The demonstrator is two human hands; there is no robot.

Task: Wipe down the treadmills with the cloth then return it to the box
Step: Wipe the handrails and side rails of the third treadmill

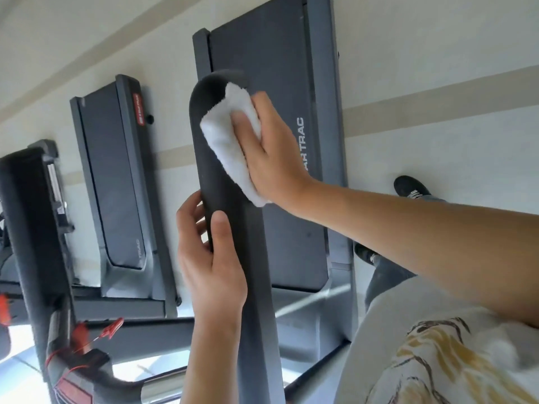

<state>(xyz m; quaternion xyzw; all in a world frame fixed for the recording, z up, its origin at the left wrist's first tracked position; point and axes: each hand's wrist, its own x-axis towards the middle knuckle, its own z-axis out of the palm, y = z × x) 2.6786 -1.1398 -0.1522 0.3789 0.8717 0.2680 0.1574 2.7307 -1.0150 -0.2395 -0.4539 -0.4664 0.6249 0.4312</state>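
A white fluffy cloth point(224, 135) lies against the right side of a dark padded handrail point(210, 153) that runs up the middle of the head view. My right hand point(271, 153) holds the cloth and presses it onto the rail near its rounded far end. My left hand point(207, 258) grips the same rail lower down, thumb on top. Below the rail lies this treadmill's grey belt point(271, 83), lettered "STAR TRAC". The box is out of sight.
A second treadmill point(113, 182) stands to the left, and another black rail and console point(32, 228) with a red safety clip point(112, 328) sits at the far left. My dark shoes point(411, 188) stand on the pale floor to the right.
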